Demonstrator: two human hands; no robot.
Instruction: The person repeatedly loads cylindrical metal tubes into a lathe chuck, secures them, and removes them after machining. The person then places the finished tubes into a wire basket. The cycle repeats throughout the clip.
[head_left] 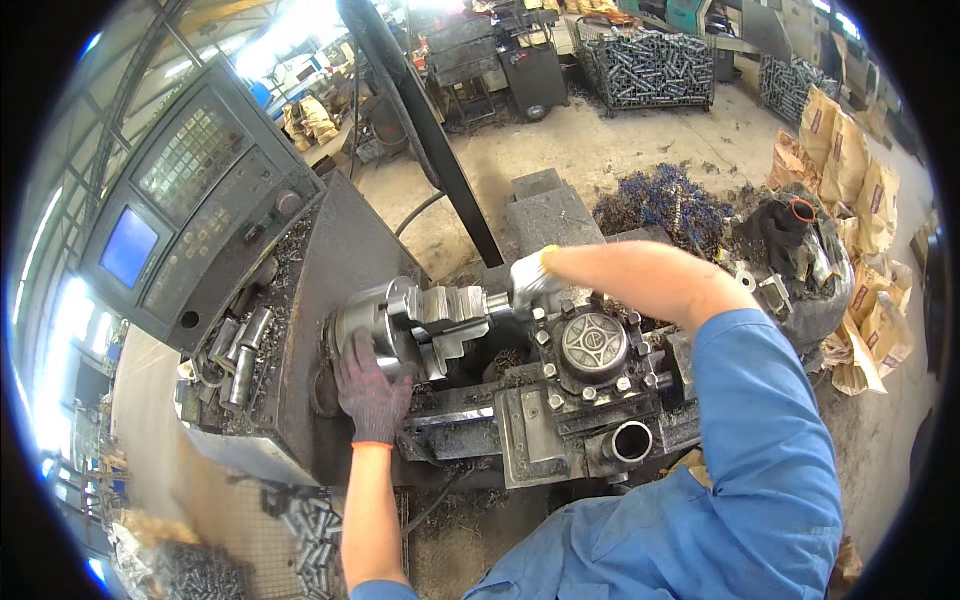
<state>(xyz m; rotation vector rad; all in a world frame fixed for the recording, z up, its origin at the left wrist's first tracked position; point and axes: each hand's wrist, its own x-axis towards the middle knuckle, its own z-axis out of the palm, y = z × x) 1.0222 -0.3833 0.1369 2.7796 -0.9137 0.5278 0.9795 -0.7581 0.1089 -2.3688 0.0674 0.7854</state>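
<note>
My left hand (pixel 372 392), in a dark knit glove with an orange cuff, lies with its fingers stretched out against the near side of the round lathe chuck (pixel 372 318). Stepped jaws (pixel 450 306) stick out from the chuck's face. Between them a short shiny metal bar (pixel 497 304) points to the right. My right hand (pixel 538 284), in a white glove with a yellow cuff, is closed around the bar's outer end; its fingertips are partly hidden. Right beside it sits the tool turret (pixel 594 345), with a round star-patterned cap and several bolts.
A control panel (pixel 190 200) with a lit blue screen stands at left. Loose metal cylinders (pixel 242 358) lie on the ledge below it. A dark slanted post (pixel 430 140) rises behind the chuck. Metal shavings (pixel 665 208) heap beyond the turret, and paper sacks (pixel 850 165) stand far right.
</note>
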